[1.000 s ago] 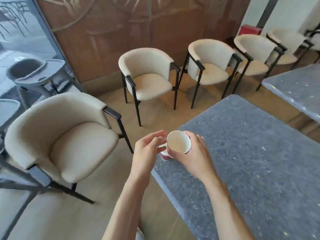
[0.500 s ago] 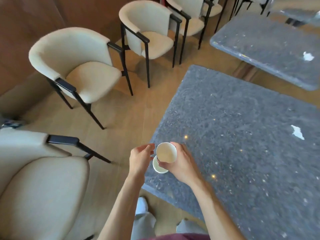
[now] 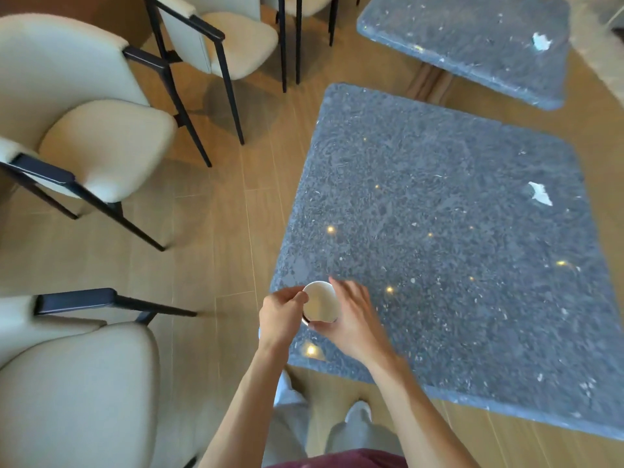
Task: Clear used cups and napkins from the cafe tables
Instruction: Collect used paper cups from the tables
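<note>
Head view: both hands work at the near surface (image 3: pixel 439 214) edge, about 6 o'clock in frame; right hand (image 3: pixel 351 319) curls round the white paper cup (image 3: pixel 319 302), left hand (image 3: pixel 282 315) pinches its rim, and a dark edge just under it may be a second cup, can't tell. Cups look gathered but not carried off, so the task seems partway. Left: crumpled napkin (image 3: pixel 540 194) at 2 o'clock on this surface, another napkin scrap (image 3: pixel 541 41) on the far table (image 3: pixel 472 45) at 1 o'clock.
</note>
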